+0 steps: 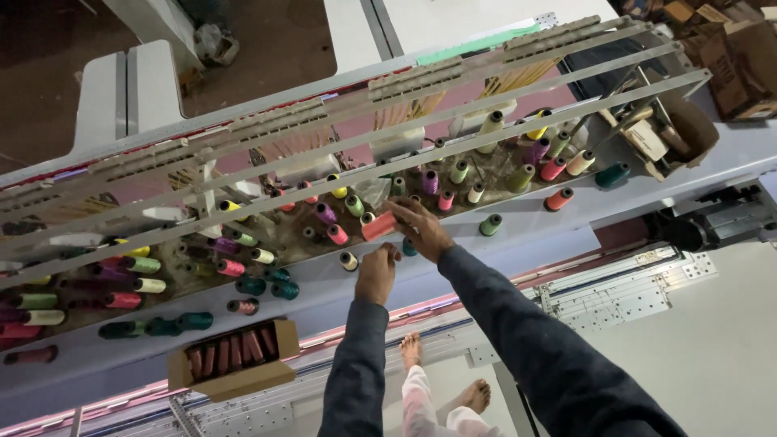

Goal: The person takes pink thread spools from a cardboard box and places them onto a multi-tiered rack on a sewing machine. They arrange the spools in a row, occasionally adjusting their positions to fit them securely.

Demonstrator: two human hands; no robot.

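Note:
I look down over the top shelf [518, 222] of an embroidery machine, crowded with upright thread cones in many colours. My right hand [422, 229] grips an orange-pink thread cone [379, 226] lying tilted on the shelf. My left hand [378, 272] is curled into a fist at the shelf's front edge, beside a small cream cone [348, 260] and a teal cone [409, 247]; whether it holds anything I cannot tell. Both arms wear dark long sleeves.
Grey metal guide bars [453, 113] run diagonally above the cones. An open cardboard box [235, 360] of reddish-brown cones sits on the front ledge at left. More cardboard boxes [732, 57] stand at top right. Bare feet [441, 376] show below on the floor.

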